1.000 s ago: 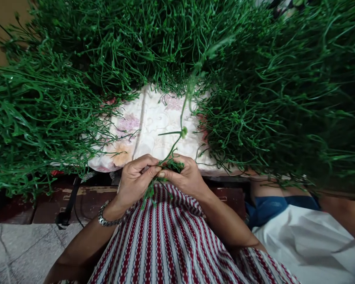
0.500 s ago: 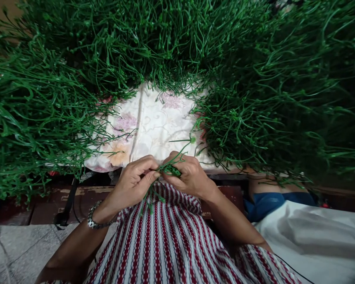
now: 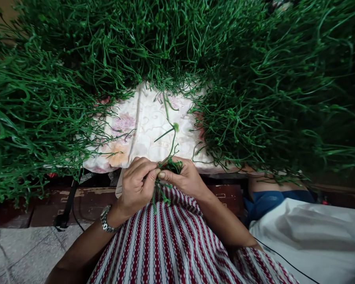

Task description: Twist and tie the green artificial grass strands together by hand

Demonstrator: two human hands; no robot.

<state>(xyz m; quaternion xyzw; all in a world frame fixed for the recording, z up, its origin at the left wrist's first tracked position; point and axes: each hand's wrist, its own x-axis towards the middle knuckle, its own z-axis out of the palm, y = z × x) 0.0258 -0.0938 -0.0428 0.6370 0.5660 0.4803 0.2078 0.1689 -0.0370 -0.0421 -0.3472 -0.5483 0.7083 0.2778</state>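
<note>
Head view — hands (image 3: 159,179) on green stems (image 3: 168,163)

Metal wristwatch (image 3: 105,219) on left wrist, bare forearms, red-white striped garment (image 3: 171,244)

— What sort of place is this?
— A home used for piecework, it seems — great heaps of green stems (image 3: 254,79) crowd a floral cloth (image 3: 148,122) spread on a low worn wooden platform (image 3: 88,199).
— And below?
— A cracked stone floor (image 3: 20,252) — someone sits alongside.
</note>
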